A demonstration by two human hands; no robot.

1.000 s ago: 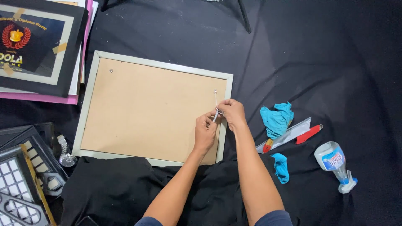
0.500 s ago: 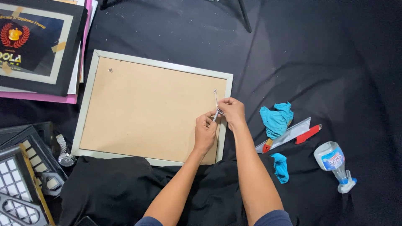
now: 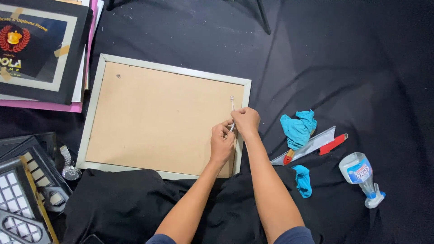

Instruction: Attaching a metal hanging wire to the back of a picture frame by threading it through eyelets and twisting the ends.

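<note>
A picture frame lies face down on black cloth, its brown backing board up, with a pale grey rim. A thin silvery hanging wire runs from a small fitting near the board's right edge down into my hands. My left hand and my right hand meet at the frame's right side, fingertips pinched together on the wire's lower end. A second small fitting sits near the board's upper left corner.
Right of the frame lie a crumpled blue cloth, a metal ruler, a red-handled tool, a smaller blue cloth and a clear spray bottle. Framed pictures are stacked upper left; a wristwatch and dark frames lower left.
Both hands stay pinched on the wire at the frame's right edge, with only slight finger movement. Nothing else has shifted.
</note>
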